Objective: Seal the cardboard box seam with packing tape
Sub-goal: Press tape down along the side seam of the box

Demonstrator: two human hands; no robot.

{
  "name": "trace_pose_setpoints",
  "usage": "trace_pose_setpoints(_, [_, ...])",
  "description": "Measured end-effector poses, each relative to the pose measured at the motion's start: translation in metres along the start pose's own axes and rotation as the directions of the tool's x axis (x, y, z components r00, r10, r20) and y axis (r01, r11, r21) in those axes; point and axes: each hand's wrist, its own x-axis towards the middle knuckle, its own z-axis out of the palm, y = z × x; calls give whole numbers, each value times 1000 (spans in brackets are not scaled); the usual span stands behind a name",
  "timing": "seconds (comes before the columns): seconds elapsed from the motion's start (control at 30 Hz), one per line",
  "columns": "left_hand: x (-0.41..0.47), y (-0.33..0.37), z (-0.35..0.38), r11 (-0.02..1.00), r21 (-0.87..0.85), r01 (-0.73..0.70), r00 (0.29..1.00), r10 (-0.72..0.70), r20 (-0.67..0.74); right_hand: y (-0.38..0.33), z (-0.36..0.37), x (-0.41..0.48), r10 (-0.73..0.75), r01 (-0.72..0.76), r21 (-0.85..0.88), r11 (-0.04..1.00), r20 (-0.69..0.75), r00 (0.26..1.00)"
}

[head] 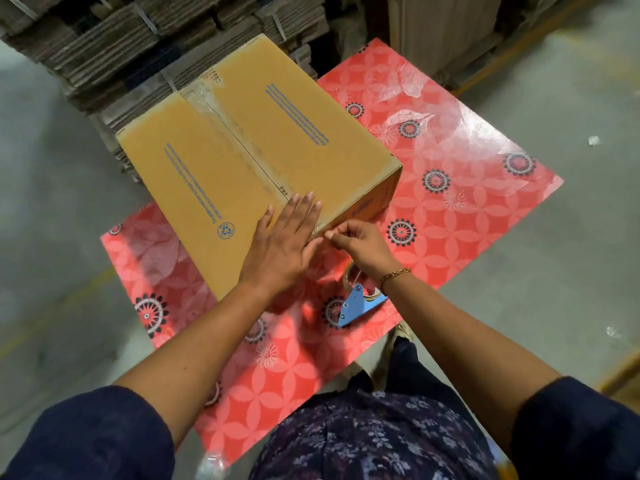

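A closed cardboard box with blue print lies on a red patterned table. Clear packing tape runs along its centre seam from the far edge toward me. My left hand lies flat, fingers spread, on the box top at the near end of the seam. My right hand is at the box's near edge, its fingertips pinched on the tape end there. A blue tape dispenser with its roll lies on the table under my right wrist, partly hidden.
Stacks of flattened cardboard rise behind the table. Grey concrete floor surrounds it, with a small white scrap at right. Crumpled clear film lies on the table's far part.
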Motion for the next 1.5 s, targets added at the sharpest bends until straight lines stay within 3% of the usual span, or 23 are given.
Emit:
trace_pose_setpoints(0.07, [0,0,-1,1000,-1,-3,1000,3,15,1,0,1,-27,26,-47,999,-22,999])
trace_pose_setpoints(0.17, [0,-1,-1,1000,8,-11,1000,11,21,8,-1,4,-55,-8,-395,919,-146,988])
trace_pose_setpoints(0.23, [0,-2,-2,1000,9,-11,999,10,31,13,2,-1,-69,-64,-493,868,-247,967])
trace_pose_setpoints(0.27, [-1,-2,-3,1000,11,-10,999,10,41,15,5,-3,-70,-61,-426,903,-287,955])
trace_pose_setpoints(0.33, [-1,-1,-4,999,37,-16,998,13,69,12,14,-9,19,-54,-90,994,-357,934])
trace_pose_setpoints(0.4, [-1,0,-7,998,58,-26,995,21,94,7,27,-12,190,-123,217,968,-319,928])
trace_pose_setpoints(0.47, [-1,1,-9,998,64,-25,995,19,97,1,39,-12,295,-207,331,921,-242,924])
trace_pose_setpoints(0.73, [20,8,-15,999,-7,45,990,-43,137,-8,32,37,341,-215,379,900,-308,888])
trace_pose_setpoints(0.83, [30,-1,-21,997,-74,12,988,0,153,-28,23,40,370,-180,441,879,-394,841])
trace_pose_setpoints(1.0, [29,-6,-15,982,-187,31,999,-23,46,-32,48,50,386,-86,527,846,-492,780])
trace_pose_setpoints(1.2, [32,-8,-8,975,-221,21,1000,-19,15,-21,71,74,434,-14,551,834,-641,633])
trace_pose_setpoints(1.5, [31,-7,-6,974,-224,12,1000,-7,24,-4,73,86,408,36,510,860,-727,553])
